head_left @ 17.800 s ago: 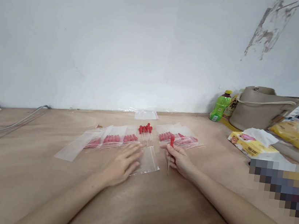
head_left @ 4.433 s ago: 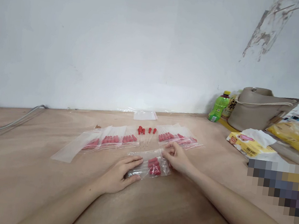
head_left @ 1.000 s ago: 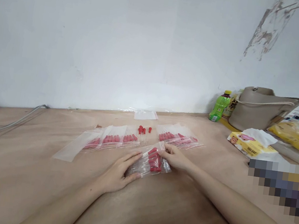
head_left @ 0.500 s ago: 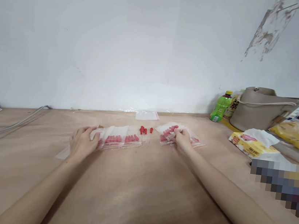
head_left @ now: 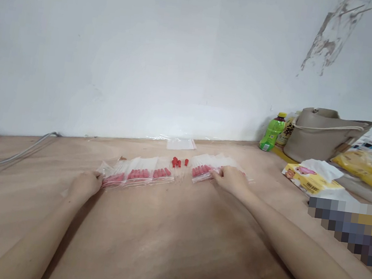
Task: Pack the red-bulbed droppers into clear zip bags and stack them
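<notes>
Left hand (head_left: 86,184) pinches the near-left end of the row of bagged red-capped droppers (head_left: 136,173), mid-bench toward the far edge. Right hand (head_left: 233,179) rests flat on the right stack of dropper bags (head_left: 202,169), not gripping afaict. 3 or so loose droppers (head_left: 178,163) sit btwn the 2 piles. Tissue pack (head_left: 307,179) off to the right edge.

One head-worn camera looked forward and down across the tabletop (head_left: 165,246), toward the wall (head_left: 149,52), arms reaching ahead.
</notes>
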Action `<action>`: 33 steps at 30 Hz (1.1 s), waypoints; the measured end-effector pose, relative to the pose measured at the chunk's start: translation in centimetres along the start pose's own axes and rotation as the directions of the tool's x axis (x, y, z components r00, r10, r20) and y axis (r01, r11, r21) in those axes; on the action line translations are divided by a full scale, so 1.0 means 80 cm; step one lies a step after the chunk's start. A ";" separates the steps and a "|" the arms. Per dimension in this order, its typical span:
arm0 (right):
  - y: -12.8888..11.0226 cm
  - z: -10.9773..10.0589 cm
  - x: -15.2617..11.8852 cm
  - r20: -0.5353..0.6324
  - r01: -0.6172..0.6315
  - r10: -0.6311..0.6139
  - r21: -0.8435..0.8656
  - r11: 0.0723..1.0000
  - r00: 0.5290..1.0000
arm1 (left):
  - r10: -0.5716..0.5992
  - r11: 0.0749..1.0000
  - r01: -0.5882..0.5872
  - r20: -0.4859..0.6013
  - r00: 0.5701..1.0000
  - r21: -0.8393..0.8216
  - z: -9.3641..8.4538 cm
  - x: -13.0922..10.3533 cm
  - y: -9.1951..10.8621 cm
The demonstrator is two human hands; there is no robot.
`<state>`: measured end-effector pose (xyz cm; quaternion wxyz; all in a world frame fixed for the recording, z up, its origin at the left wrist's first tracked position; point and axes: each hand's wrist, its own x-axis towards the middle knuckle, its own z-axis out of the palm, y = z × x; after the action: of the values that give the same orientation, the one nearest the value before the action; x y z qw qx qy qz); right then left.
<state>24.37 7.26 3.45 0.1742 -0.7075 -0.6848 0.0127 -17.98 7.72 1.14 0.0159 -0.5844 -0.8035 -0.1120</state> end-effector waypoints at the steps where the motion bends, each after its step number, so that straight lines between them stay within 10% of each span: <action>1: -0.003 0.001 -0.001 -0.033 0.014 -0.015 -0.019 1.000 0.999 | -0.018 1.000 0.018 -0.002 1.000 0.022 -0.001 -0.003 0.001; 7: -0.034 0.022 0.002 -0.098 0.186 -0.183 0.030 0.982 0.978 | -0.017 0.997 0.032 -0.191 0.981 0.073 -0.036 -0.024 0.037; 12: -0.073 0.032 0.025 -0.015 0.183 -0.183 0.033 0.982 0.983 | 0.295 0.953 -0.304 -0.282 0.913 0.013 -0.038 -0.084 0.121; 15: -0.097 0.043 0.043 0.039 0.115 -0.116 0.022 0.993 0.993 | 0.692 0.657 -0.741 -0.277 0.667 -0.142 -0.004 -0.134 0.162; 17: -0.110 0.053 0.054 0.070 0.085 -0.087 0.027 0.996 0.994 | 0.768 0.555 -0.798 -0.223 0.601 -0.236 0.016 -0.158 0.175; 24: -0.125 0.074 0.075 0.150 -0.020 0.002 0.114 0.993 0.989 | 0.725 0.595 -0.682 -0.082 0.684 -0.425 0.014 -0.173 0.171; 30: -0.111 0.052 0.064 0.069 0.025 -0.051 0.332 0.943 0.996 | 0.871 0.461 -0.802 0.019 0.491 -0.380 0.011 -0.166 0.162; 33: -0.087 0.042 0.037 -0.026 0.118 -0.125 0.547 0.829 0.992 | 0.872 0.469 -0.799 0.051 0.487 -0.376 0.015 -0.164 0.163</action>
<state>16.99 10.91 2.79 0.3656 -0.5832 -0.6971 0.2006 -1.39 -0.51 0.03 -0.1159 -0.9072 -0.3791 -0.1405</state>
